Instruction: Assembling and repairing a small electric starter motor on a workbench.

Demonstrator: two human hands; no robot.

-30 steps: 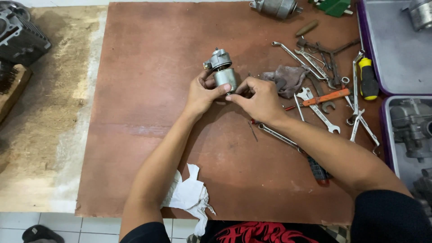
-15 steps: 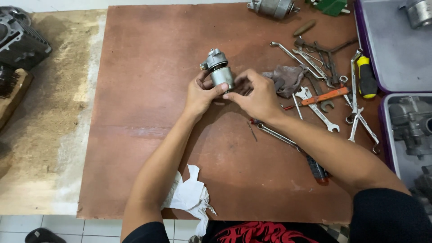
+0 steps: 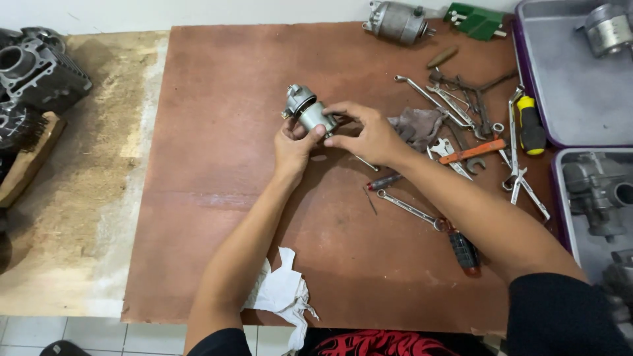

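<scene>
A small silver starter motor [image 3: 306, 109] is held just above the brown board [image 3: 217, 198], near its middle. My left hand [image 3: 295, 146] grips the motor's cylindrical body from below, thumb against its side. My right hand [image 3: 368, 134] comes in from the right, with fingertips pinching the motor's near end. The motor's capped end points up and left. A thin metal rod [image 3: 364, 162] lies on the board just under my right hand.
Wrenches [image 3: 455, 99], a yellow-handled screwdriver [image 3: 529, 128], an orange tool [image 3: 472, 151], a grey rag [image 3: 419, 125] and a spanner [image 3: 409, 209] lie to the right. A second motor [image 3: 397, 21] lies at the top. Purple-rimmed trays [image 3: 527, 79] hold parts. An engine cylinder [image 3: 36, 76] sits left; white paper [image 3: 283, 293] lies near me.
Both hands have lifted the motor slightly and shifted it a little toward the left; my right fingers have moved onto its near end.
</scene>
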